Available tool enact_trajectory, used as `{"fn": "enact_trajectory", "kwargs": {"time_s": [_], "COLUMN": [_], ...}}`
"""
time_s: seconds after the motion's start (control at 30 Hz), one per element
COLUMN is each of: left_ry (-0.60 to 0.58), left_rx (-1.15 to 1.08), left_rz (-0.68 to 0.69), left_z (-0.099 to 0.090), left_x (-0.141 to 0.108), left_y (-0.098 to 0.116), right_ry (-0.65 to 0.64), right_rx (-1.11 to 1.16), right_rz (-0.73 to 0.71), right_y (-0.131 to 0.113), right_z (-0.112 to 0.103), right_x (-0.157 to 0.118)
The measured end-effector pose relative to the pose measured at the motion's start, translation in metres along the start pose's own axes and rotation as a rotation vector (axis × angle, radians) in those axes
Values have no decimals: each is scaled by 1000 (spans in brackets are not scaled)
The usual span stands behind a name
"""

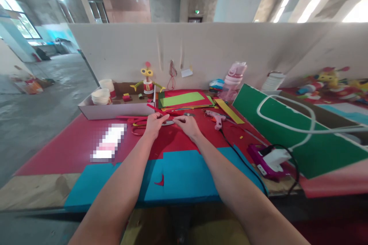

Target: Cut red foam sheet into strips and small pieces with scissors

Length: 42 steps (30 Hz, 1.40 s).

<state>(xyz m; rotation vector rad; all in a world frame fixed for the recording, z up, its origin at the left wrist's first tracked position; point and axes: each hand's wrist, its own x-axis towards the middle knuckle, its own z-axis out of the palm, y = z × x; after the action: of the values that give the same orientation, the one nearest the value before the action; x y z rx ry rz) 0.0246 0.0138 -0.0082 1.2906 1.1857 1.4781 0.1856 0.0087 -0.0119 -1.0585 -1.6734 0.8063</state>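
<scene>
My left hand [156, 124] is closed in a pinch at a narrow red strip [152, 107], whose end rises above the fingertips. Close beside it, my right hand [188, 125] pinches too, thumb against fingers; whatever lies between them is too small to make out. A pale, curved thing [168, 123] shows between the two hands, its kind unclear. Scissors [138, 131] with reddish handles lie just left of my left hand, partly behind it. More red strips [130, 117] lie behind them. To the right of my right hand rests a pink glue gun [217, 118].
Blue sheets [184, 172] cover the table's front edge, with a red scrap [160, 180] on top. Behind lie coloured sheets [184, 99], a box [120, 110] with cups and a figure [148, 84]. A purple power strip [266, 164] and green board [276, 134] stand right.
</scene>
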Motion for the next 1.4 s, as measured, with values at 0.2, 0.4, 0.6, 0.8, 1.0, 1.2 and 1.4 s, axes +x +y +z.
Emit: {"fn": "enact_trajectory", "kwargs": {"time_s": [0.2, 0.4, 0.6, 0.8, 1.0, 1.2, 1.4], "left_ry": [11, 5, -1, -67, -18, 23, 28], "left_rx": [-6, -33, -52, 29, 36, 57, 40], "left_rz": [5, 8, 7, 5, 2, 7, 41], "left_z": [-1, -1, 0, 7, 4, 1, 0], "left_x": [2, 3, 2, -4, -2, -2, -1], "left_y": [-2, -4, -4, -6, -4, 1, 2], "right_ry": [-21, -26, -16, -34, -52, -62, -16], "right_rx": [137, 102, 97, 122, 76, 63, 50], "right_rz": [152, 111, 96, 108, 128, 98, 90], "right_y": [4, 5, 8, 6, 4, 6, 4], "right_z": [0, -1, -2, 0, -3, -6, -7], "right_x": [-1, 1, 2, 0, 0, 2, 2]}}
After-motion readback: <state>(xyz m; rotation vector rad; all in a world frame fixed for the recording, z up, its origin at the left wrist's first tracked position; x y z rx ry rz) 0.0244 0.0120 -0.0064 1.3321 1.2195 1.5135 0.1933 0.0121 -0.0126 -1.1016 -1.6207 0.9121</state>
